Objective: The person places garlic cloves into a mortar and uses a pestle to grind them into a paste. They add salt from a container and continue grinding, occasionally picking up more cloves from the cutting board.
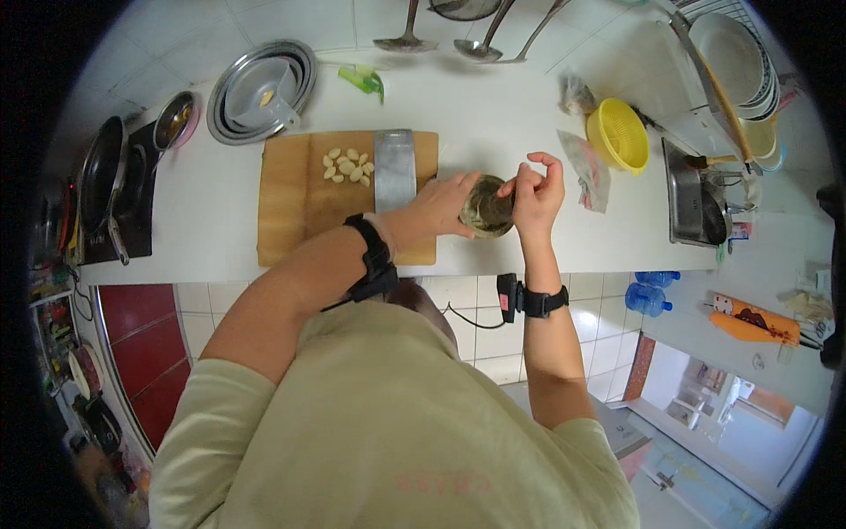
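Observation:
My left hand [441, 206] rests against the left side of a round bowl [488, 206], thumb and fingers spread around its rim. The bowl looks dark and see-through; what lies inside is not clear. My right hand [537, 195] is at the bowl's right rim, index finger raised and other fingers curled, with fingertips over the bowl; whether it pinches something I cannot tell. To the left, a wooden cutting board [284, 198] bears several peeled garlic cloves [346, 166] and a cleaver [395, 168] with a broad metal blade.
Nested metal bowls [218, 109] hold a clear plastic cup [261, 92] at back left. Green vegetable pieces [362, 81] lie behind the board. A crumpled plastic bag [587, 173], yellow basket [618, 135] and sink [684, 198] are to the right. Pans [104, 175] stand far left; ladles [406, 44] hang behind.

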A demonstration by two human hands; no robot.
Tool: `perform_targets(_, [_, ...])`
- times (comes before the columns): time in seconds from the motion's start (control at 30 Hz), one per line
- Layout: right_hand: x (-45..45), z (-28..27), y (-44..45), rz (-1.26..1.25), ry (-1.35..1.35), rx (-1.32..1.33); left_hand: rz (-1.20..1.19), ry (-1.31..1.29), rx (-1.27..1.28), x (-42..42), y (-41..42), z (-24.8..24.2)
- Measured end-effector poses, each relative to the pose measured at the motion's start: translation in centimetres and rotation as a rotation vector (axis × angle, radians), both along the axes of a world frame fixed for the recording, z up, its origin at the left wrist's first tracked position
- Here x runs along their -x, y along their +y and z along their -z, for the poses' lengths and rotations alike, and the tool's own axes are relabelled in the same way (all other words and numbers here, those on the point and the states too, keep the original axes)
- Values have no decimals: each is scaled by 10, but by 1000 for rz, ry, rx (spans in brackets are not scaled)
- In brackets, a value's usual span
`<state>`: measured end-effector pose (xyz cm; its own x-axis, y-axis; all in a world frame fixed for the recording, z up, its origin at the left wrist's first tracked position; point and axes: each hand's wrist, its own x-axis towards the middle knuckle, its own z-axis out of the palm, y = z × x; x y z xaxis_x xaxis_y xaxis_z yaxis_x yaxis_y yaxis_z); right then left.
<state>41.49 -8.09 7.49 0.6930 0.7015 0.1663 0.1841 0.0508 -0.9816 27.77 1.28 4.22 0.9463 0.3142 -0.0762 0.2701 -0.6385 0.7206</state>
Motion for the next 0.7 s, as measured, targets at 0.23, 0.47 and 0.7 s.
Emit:
perform_targets(0.23, [-6,-11,11,-67,40,151,-26,-42,-8,-3,-7,7])
perform_targets(0.47, [-8,-15,7,-66,88,111,-17,-5,-6,-1,-10,5])
perform_targets(0.7, [-5,-13,12,-84,138,89,-29,17,-8,-3,-5,-2])
